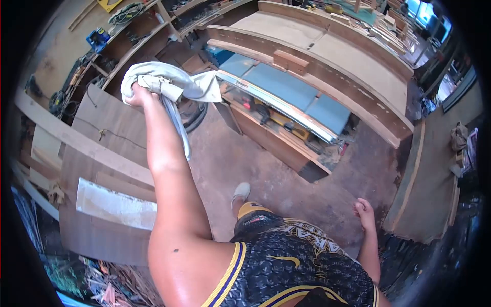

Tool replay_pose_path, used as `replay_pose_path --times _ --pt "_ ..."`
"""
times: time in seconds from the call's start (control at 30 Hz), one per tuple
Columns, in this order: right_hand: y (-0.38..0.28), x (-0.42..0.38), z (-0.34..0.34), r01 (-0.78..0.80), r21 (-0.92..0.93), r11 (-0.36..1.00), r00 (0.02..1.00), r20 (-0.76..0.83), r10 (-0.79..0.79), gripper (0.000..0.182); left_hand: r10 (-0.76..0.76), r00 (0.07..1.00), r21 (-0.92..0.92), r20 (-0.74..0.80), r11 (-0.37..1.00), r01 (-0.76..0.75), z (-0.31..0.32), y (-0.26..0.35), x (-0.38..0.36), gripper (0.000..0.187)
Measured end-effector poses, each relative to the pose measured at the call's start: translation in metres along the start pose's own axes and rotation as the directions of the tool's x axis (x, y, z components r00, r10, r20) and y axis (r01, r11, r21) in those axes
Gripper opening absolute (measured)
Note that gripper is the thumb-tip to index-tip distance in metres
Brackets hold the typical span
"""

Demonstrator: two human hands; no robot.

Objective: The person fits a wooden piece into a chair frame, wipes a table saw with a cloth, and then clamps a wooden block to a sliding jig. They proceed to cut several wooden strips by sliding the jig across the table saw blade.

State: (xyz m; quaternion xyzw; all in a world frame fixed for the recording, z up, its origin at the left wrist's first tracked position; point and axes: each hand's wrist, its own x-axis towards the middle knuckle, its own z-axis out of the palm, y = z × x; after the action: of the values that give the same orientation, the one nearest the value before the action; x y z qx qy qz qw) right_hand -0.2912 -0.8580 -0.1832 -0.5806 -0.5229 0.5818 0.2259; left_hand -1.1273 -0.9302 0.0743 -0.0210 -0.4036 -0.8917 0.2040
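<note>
My left arm is stretched out, and my left hand (137,96) is closed around a bunched, off-white cloth (166,81). Folds of the cloth cover part of the fingers, while one end sticks out to the right and a strip hangs down beside the forearm. The cloth is held up in front of the shelves, left of the blue-grey machine table (284,87). My right hand (364,211) hangs low at my right side, its fingers curled in, with nothing visible in them. It is apart from the surfaces around it.
Wooden panels and a long board (84,146) stand at the left. Shelves (130,48) with tools are behind them. Yellow power tools (294,130) lie beneath the machine table. A long wooden frame (317,69) stretches behind it. A brown panel (422,179) is at the right.
</note>
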Motion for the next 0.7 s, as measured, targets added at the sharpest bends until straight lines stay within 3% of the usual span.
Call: replay_pose_path --times 0.1,0.13,0.2,0.23,0.27,0.3,0.33,0.37,0.4,0.43,0.47,0.5,0.6,0.67,0.7 --pt "-0.003 -0.012 0.067 -0.074 -0.029 0.997 0.994 -0.079 0.071 0.039 -0.035 0.999 -0.007 -0.032 0.999 0.035 0.013 -0.08 0.09 0.054" --pt "-0.004 -0.014 0.098 -0.073 -0.014 0.997 0.991 -0.11 0.071 0.039 -0.043 0.999 -0.091 0.027 0.995 0.046 0.016 -0.114 0.128 0.054" --pt "-0.004 -0.031 0.148 -0.272 0.126 0.954 0.928 -0.226 0.295 0.036 -0.177 0.982 -0.105 -0.067 0.98 0.169 0.023 -0.152 0.187 0.054" --pt "-0.003 -0.039 0.173 -0.264 0.125 0.956 0.946 -0.159 0.282 0.035 -0.178 0.98 0.011 -0.087 0.984 0.18 0.023 -0.156 0.211 0.056" --pt "0.004 -0.045 0.194 -0.227 0.012 0.974 0.965 -0.13 0.226 0.036 -0.134 0.982 0.261 -0.13 0.951 0.164 0.021 -0.141 0.222 0.061" --pt "0.005 -0.051 0.21 -0.185 -0.097 0.978 0.979 -0.098 0.176 0.037 -0.118 0.973 0.229 -0.196 0.96 0.163 0.022 -0.143 0.239 0.06" --pt "-0.016 -0.059 0.23 -0.182 -0.081 0.98 0.982 -0.063 0.178 0.029 -0.138 0.975 0.305 -0.175 0.934 0.187 0.015 -0.15 0.272 0.058" --pt "-0.043 -0.063 0.251 -0.174 -0.056 0.983 0.984 -0.039 0.172 0.022 -0.158 0.961 0.265 -0.226 0.939 0.217 0.023 -0.137 0.272 0.056" --pt "-0.047 -0.064 0.265 -0.105 -0.118 0.987 0.993 -0.063 0.098 0.03 -0.187 0.949 0.353 -0.255 0.895 0.271 0.031 -0.133 0.284 0.056" --pt "-0.079 -0.07 0.283 -0.123 -0.205 0.971 0.989 -0.108 0.102 0.041 -0.106 0.982 0.561 -0.16 0.809 0.178 0.019 -0.16 0.322 0.055" --pt "-0.085 -0.07 0.29 -0.134 -0.255 0.958 0.988 -0.106 0.111 0.048 -0.011 0.996 0.458 -0.094 0.887 0.053 0.018 -0.184 0.34 0.057" --pt "-0.075 -0.07 0.296 -0.051 -0.279 0.959 0.994 -0.106 0.022 0.05 0.034 0.999 0.468 -0.016 0.883 -0.022 0.023 -0.203 0.354 0.056" --pt "-0.08 -0.113 0.303 -0.106 -0.256 0.961 0.964 -0.263 0.037 0.052 -0.047 0.951 0.6 0.307 0.785 -0.155 0.027 -0.277 0.29 0.052" --pt "-0.067 -0.118 0.314 -0.071 -0.136 0.988 0.974 -0.223 0.039 0.051 -0.135 0.833 0.747 0.537 0.535 -0.395 -0.045 -0.316 0.253 0.05" --pt "-0.057 -0.134 0.317 -0.063 -0.111 0.992 0.979 -0.198 0.04 0.049 -0.171 0.724 0.735 0.669 0.299 -0.609 -0.098 -0.335 0.239 0.049"
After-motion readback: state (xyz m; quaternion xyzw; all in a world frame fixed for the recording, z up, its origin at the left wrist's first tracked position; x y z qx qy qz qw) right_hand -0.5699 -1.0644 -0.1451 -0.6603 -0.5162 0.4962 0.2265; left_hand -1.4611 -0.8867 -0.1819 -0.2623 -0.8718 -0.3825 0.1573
